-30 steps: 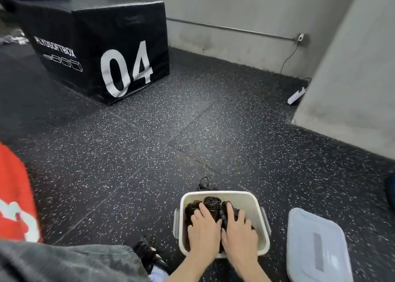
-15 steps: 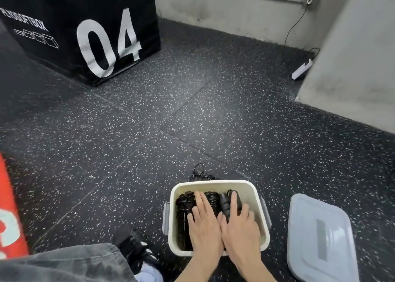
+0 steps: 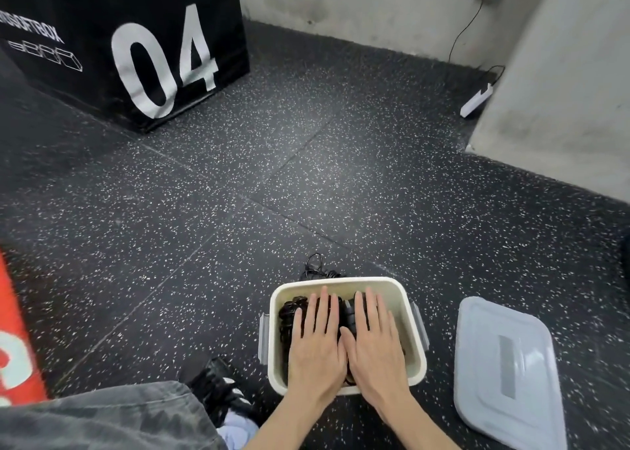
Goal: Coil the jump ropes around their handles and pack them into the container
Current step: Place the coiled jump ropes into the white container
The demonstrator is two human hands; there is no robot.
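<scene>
Both hands flat inside the container [image 3: 414, 320], which sits on the speckled floor [image 3: 306, 177] right in front of the person. Left hand [image 3: 315, 344] lies palm down, fingers straight and slightly spread, on the coiled jump ropes [image 3: 289, 316] that fill the left and middle of the tub; right hand [image 3: 373, 342] lies the same way just beside it, thumbs touching, covering the ropes toward the middle-right. Neither grip is closed on anything: fingers extended, pressing or resting on top of the bundles, nothing pinched or curled round. Ropes lie directly under the palms, long axis running away from the person, in line with the fingers. Right part of the tub shows bare wall, so the bundles look packed toward the left. Likely step: pushing the coils down to seat them below the rim. The lid [image 3: 508, 374] lies flat on the floor well to the right of the container, apart from it, nearer the right hand, so that hand is the natural one to fetch it. A bit of black cord [image 3: 317, 267] shows on the floor just behind the far rim; cannot tell whether it is another rope left to pack. Black plyo box [image 3: 136, 40] marked 04 stands far back left.
</scene>
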